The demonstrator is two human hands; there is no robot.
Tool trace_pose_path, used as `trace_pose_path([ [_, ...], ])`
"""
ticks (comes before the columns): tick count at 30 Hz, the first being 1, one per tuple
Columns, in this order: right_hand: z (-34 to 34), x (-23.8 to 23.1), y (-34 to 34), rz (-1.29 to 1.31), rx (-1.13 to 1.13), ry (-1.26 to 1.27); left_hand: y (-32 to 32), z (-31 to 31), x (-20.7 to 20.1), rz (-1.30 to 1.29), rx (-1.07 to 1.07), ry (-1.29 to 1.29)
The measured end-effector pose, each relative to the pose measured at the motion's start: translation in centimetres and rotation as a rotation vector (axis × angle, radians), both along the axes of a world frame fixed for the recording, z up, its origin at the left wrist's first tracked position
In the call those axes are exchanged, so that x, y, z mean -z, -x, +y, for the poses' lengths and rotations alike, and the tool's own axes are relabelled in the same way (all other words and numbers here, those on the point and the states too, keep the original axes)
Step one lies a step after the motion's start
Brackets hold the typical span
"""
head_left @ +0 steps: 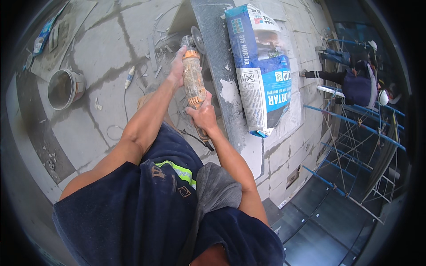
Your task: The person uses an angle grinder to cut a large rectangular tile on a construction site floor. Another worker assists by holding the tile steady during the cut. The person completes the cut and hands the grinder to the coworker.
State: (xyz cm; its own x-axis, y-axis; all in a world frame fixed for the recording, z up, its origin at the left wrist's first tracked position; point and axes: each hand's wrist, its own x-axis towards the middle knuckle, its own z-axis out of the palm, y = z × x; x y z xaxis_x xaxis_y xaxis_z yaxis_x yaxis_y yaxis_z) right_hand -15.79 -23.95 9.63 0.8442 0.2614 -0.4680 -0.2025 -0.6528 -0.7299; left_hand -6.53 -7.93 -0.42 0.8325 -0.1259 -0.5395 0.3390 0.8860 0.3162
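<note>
An angle grinder (194, 77) with a dusty, orange-banded body lies across both my hands, its disc (198, 40) pointing away from me. My left hand (177, 67) is closed round the front of the body, just behind the grinder's head. Farther back, my right hand (204, 113) grips the rear end, where a dark cord trails down. The disc is close beside the left edge of a dusty grey slab (217, 66); whether it touches cannot be made out. On the slab's right side lies a blue and white sack (262, 73), partly covered by clear plastic.
At left on the tiled floor stands a dusty bucket (66, 89). A white and blue cord connector (129, 77) lies nearby, with broken offcuts (155, 57) beyond. Blue scaffolding (355, 117) fills the right, where people in white helmets (361, 84) are. Another bag (45, 34) lies far left.
</note>
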Motion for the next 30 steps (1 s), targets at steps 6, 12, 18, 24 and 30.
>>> trace_pose_path([
  [6, 0.6, 0.4, -1.6, 0.011, -0.019, 0.022, -1.5, 1.0, 0.6, -0.019, 0.003, -0.007],
  [12, 1.3, 0.9, -2.9, 0.034, 0.002, -0.057, -3.0, 1.7, 0.6, -0.019, -0.007, -0.077],
  [18, 1.2, 0.3, -1.1, 0.068, 0.04, -0.04, -1.4, 1.1, 0.1, -0.006, -0.016, -0.001],
  [24, 0.5, 0.5, 0.9, 0.025, 0.068, -0.028, 0.4, 0.4, -0.2, -0.034, 0.044, -0.06],
  [30, -0.9, 0.6, 2.0, 0.088, 0.069, -0.057, 1.4, -0.3, -0.3, -0.038, 0.043, -0.07],
])
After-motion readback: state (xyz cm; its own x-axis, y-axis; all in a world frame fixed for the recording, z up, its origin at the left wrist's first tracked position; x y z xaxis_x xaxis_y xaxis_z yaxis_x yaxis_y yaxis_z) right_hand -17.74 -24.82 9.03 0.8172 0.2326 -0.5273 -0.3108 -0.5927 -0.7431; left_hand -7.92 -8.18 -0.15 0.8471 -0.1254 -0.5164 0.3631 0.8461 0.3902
